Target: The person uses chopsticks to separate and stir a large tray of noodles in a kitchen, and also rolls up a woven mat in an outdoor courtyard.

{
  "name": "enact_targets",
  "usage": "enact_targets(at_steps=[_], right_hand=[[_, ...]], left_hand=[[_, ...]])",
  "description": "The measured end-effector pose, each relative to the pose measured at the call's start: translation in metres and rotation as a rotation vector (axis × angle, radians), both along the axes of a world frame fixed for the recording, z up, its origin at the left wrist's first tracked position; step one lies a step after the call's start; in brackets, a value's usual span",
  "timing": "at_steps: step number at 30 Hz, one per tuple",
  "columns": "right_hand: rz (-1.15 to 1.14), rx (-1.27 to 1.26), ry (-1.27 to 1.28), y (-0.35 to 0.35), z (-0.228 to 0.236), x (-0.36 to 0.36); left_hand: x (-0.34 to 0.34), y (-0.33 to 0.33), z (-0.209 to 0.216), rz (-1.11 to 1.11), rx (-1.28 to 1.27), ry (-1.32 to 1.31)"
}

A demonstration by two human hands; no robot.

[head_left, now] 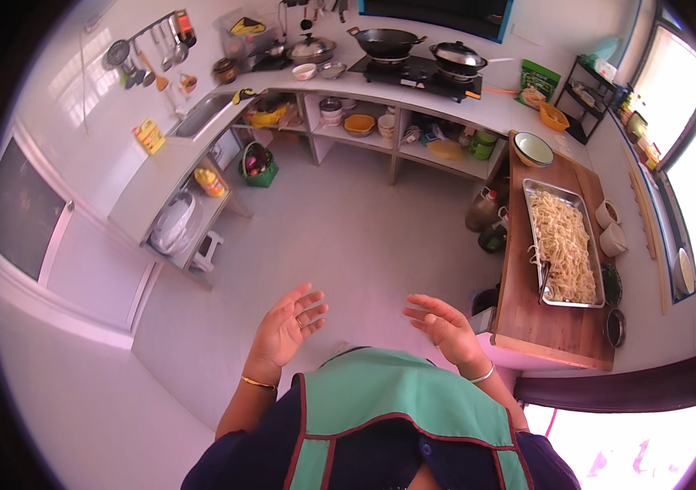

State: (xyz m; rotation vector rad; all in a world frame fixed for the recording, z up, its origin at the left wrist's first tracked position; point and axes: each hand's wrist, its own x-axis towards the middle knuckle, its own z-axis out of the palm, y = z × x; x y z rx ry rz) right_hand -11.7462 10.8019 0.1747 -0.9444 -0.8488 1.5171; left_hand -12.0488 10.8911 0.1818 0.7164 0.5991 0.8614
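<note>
My left hand (289, 324) is raised in front of my green apron, palm up, fingers spread, holding nothing. My right hand (443, 324) is held up beside it, fingers apart and empty too. A bangle circles each wrist. Both hands hover over the pale floor, apart from each other. Nearest to my right hand is a wooden table (556, 331) carrying a metal tray (590, 214) of pale noodles with tongs lying in it.
A white counter (160, 167) runs along the left and back, with a sink (205, 114), a stove (417, 75) bearing a wok and a lidded pan, and shelves below. Small bowls line the sill right of the table. A green basket (258, 163) sits on the floor.
</note>
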Motion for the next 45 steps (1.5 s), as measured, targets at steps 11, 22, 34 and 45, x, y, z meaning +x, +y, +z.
enact_targets(at_steps=[11,22,34,45], right_hand=[[-0.059,-0.044,0.026,-0.031,-0.003,0.001],[-0.141,-0.052,-0.084,-0.030,-0.025,-0.033],[-0.120,-0.035,-0.240,0.018,-0.012,-0.134],[-0.170,0.001,-0.274,0.052,-0.006,-0.184]], left_hand=[[-0.009,-0.036,-0.004,0.020,-0.038,0.023],[-0.064,-0.013,-0.005,0.003,-0.004,0.031],[-0.171,0.015,-0.024,0.105,0.022,-0.049],[-0.220,0.035,-0.038,0.149,-0.019,-0.093]])
